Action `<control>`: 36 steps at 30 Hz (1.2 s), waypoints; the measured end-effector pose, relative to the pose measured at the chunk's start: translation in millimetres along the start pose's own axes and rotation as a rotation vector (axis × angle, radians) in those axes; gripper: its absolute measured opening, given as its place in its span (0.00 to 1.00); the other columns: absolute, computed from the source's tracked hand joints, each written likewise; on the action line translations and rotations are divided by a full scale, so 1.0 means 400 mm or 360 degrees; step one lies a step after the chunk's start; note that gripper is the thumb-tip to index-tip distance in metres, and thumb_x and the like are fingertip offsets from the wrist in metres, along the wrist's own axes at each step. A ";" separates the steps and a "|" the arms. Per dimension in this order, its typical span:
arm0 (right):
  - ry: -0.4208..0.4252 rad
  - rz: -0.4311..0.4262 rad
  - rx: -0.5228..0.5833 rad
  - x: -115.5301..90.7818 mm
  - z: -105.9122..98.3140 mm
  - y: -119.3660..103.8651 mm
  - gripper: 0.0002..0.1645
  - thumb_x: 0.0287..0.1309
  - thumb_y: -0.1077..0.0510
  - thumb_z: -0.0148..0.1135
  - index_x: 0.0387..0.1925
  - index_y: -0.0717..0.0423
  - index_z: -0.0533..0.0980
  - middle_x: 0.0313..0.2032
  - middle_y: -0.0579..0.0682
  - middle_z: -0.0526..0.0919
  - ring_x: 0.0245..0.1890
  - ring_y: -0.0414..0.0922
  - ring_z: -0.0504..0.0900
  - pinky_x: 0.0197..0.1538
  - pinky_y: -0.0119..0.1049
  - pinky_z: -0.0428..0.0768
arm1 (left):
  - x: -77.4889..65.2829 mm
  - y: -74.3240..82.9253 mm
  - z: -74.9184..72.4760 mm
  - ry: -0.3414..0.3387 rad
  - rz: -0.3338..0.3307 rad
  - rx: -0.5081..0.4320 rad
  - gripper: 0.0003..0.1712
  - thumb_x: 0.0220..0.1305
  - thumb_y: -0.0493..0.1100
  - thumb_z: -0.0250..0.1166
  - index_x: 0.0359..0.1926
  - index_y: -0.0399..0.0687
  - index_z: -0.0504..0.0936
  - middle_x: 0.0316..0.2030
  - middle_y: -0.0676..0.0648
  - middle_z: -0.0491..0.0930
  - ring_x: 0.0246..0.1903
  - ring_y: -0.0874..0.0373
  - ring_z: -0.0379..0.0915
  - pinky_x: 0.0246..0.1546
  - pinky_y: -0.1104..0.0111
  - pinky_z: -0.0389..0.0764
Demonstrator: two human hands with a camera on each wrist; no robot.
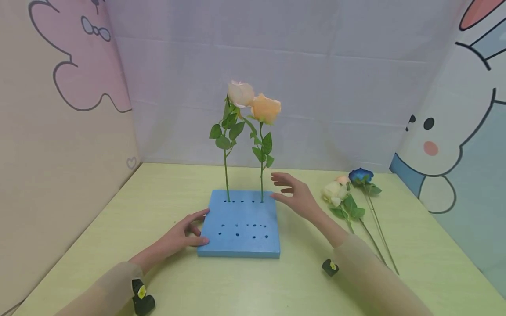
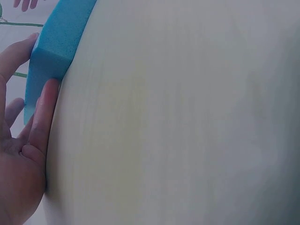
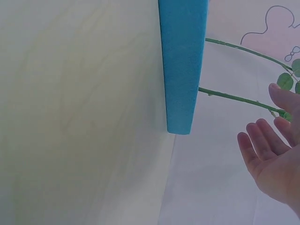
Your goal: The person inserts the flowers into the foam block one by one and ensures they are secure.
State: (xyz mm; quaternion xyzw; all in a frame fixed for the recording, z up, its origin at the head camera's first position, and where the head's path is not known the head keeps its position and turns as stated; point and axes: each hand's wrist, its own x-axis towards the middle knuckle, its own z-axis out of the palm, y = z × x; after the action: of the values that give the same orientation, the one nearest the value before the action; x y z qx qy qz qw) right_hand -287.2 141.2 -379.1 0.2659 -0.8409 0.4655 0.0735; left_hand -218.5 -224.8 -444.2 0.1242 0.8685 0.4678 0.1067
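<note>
A light blue foam board with rows of holes lies flat on the table. Upright in its far row stand a pale pink rose and, to the right of it, a peach rose, their blooms overlapping in the head view. My left hand rests against the board's left side, thumb on the near corner. The left wrist view shows its fingers touching the foam edge. Beside the peach rose's stem, my right hand is raised with loosely bent fingers and holds nothing. It appears apart from both stems in the right wrist view.
On the table's right side lie a white rose, a blue rose and a small peach bloom partly behind the white one. Cartoon-printed side walls and a pale back curtain enclose the table.
</note>
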 end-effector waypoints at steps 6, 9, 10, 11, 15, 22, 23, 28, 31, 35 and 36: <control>0.0073 -0.0020 -0.0007 -0.040 -0.032 -0.004 0.35 0.59 0.56 0.69 0.67 0.52 0.69 0.61 0.56 0.79 0.61 0.52 0.79 0.59 0.51 0.78 | 0.002 -0.001 -0.001 -0.0003 0.0003 0.0003 0.50 0.57 0.51 0.73 0.76 0.60 0.57 0.70 0.38 0.63 0.45 0.53 0.70 0.43 0.63 0.72; 0.0098 -0.0015 -0.0009 -0.058 -0.051 -0.005 0.35 0.59 0.56 0.69 0.67 0.51 0.69 0.61 0.55 0.79 0.61 0.52 0.78 0.59 0.49 0.78 | 0.000 -0.001 -0.002 -0.0003 0.0002 0.0000 0.50 0.57 0.51 0.73 0.76 0.59 0.57 0.70 0.38 0.63 0.45 0.53 0.70 0.44 0.63 0.71; 0.0107 -0.0012 -0.0019 -0.064 -0.058 -0.005 0.35 0.59 0.56 0.69 0.67 0.51 0.69 0.61 0.55 0.79 0.61 0.52 0.78 0.59 0.49 0.78 | 0.000 -0.001 -0.002 -0.0003 0.0004 0.0002 0.50 0.57 0.51 0.73 0.76 0.59 0.57 0.70 0.38 0.63 0.45 0.53 0.70 0.44 0.63 0.71; 0.0116 -0.0009 -0.0026 -0.070 -0.065 -0.005 0.35 0.59 0.56 0.69 0.67 0.51 0.69 0.61 0.55 0.79 0.61 0.52 0.78 0.59 0.49 0.78 | 0.000 -0.001 -0.002 -0.0004 0.0005 0.0005 0.50 0.57 0.51 0.73 0.76 0.59 0.57 0.70 0.38 0.63 0.45 0.53 0.70 0.44 0.63 0.72; 0.0164 0.0029 -0.0075 -0.100 -0.096 -0.002 0.35 0.59 0.56 0.69 0.67 0.50 0.69 0.62 0.56 0.79 0.61 0.51 0.78 0.58 0.46 0.79 | -0.001 -0.002 -0.002 -0.0008 0.0017 0.0009 0.50 0.57 0.51 0.73 0.76 0.59 0.57 0.70 0.38 0.63 0.45 0.53 0.70 0.44 0.64 0.72; 0.0227 0.0089 -0.0157 -0.155 -0.147 0.022 0.34 0.60 0.58 0.68 0.67 0.53 0.69 0.61 0.58 0.79 0.59 0.52 0.78 0.56 0.44 0.80 | -0.002 -0.001 -0.001 -0.0025 0.0032 -0.0014 0.50 0.57 0.51 0.73 0.76 0.58 0.57 0.70 0.38 0.63 0.45 0.53 0.70 0.45 0.63 0.71; 0.0230 0.0102 -0.0170 -0.162 -0.154 0.025 0.34 0.60 0.58 0.68 0.67 0.53 0.69 0.61 0.58 0.79 0.59 0.53 0.78 0.55 0.45 0.80 | -0.002 0.000 -0.001 -0.0027 0.0036 -0.0015 0.50 0.57 0.51 0.73 0.76 0.58 0.57 0.70 0.38 0.63 0.45 0.53 0.71 0.46 0.62 0.71; 0.0230 0.0150 -0.0267 -0.192 -0.181 0.030 0.35 0.59 0.57 0.69 0.67 0.56 0.69 0.60 0.59 0.79 0.59 0.56 0.78 0.55 0.49 0.80 | -0.001 -0.002 -0.001 -0.0016 0.0030 -0.0010 0.50 0.57 0.51 0.73 0.76 0.58 0.57 0.70 0.38 0.64 0.45 0.54 0.70 0.44 0.63 0.71; 0.0218 0.0163 -0.0329 -0.208 -0.195 0.027 0.35 0.59 0.58 0.69 0.67 0.58 0.68 0.60 0.60 0.78 0.58 0.58 0.78 0.54 0.49 0.80 | -0.002 -0.002 -0.001 -0.0015 0.0016 -0.0019 0.50 0.57 0.51 0.73 0.76 0.59 0.57 0.70 0.38 0.63 0.46 0.53 0.70 0.43 0.64 0.71; 0.0206 0.0193 -0.0417 -0.232 -0.218 0.020 0.35 0.59 0.58 0.69 0.66 0.61 0.68 0.60 0.63 0.78 0.58 0.59 0.78 0.53 0.47 0.81 | -0.003 0.001 0.000 -0.0019 0.0006 -0.0025 0.50 0.57 0.51 0.73 0.76 0.59 0.56 0.70 0.38 0.63 0.46 0.53 0.70 0.42 0.64 0.72; 0.0200 0.0209 -0.0444 -0.238 -0.224 0.019 0.35 0.59 0.58 0.69 0.66 0.61 0.68 0.61 0.63 0.78 0.58 0.59 0.77 0.54 0.46 0.81 | -0.002 0.001 0.000 -0.0019 0.0004 -0.0020 0.50 0.57 0.51 0.73 0.76 0.59 0.56 0.70 0.38 0.63 0.46 0.53 0.70 0.42 0.64 0.73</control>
State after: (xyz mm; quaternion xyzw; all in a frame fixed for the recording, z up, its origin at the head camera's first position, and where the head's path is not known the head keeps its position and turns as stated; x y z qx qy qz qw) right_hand -221.5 254.2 -370.3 0.1679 -0.9067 0.3638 0.1318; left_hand -217.6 -224.8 -443.8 0.1272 0.8648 0.4727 0.1120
